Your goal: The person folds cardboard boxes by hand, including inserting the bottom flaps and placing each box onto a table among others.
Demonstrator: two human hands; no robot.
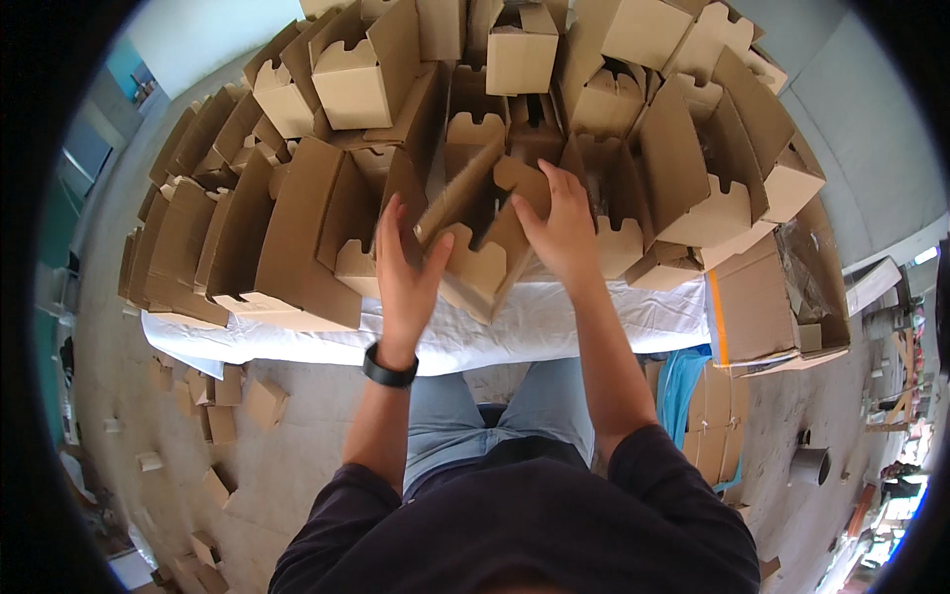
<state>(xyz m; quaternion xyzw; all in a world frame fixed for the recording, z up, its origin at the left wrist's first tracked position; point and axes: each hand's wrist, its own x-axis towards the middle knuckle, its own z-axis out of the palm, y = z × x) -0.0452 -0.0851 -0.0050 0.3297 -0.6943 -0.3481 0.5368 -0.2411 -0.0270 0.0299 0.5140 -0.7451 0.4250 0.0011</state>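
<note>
Between my hands is an open-topped brown cardboard box (479,261), turned at an angle to the rows and slightly blurred. Its end walls have notched top edges, and one long side stands higher. My right hand (562,226) grips the box's right wall, with the thumb on the inner side and the fingers around the upper edge. At the box's left front corner is my left hand (404,277), fingers spread and thumb beside the front wall; whether it touches is hard to tell. A dark band (390,366) circles my left wrist.
Several similar open boxes (307,238) crowd the white-covered table (287,332), some stacked at the back (522,54). A larger carton (757,297) with orange tape stands at the right end. Small cardboard pieces (265,403) lie on the floor at left; flattened cardboard (716,416) is below right.
</note>
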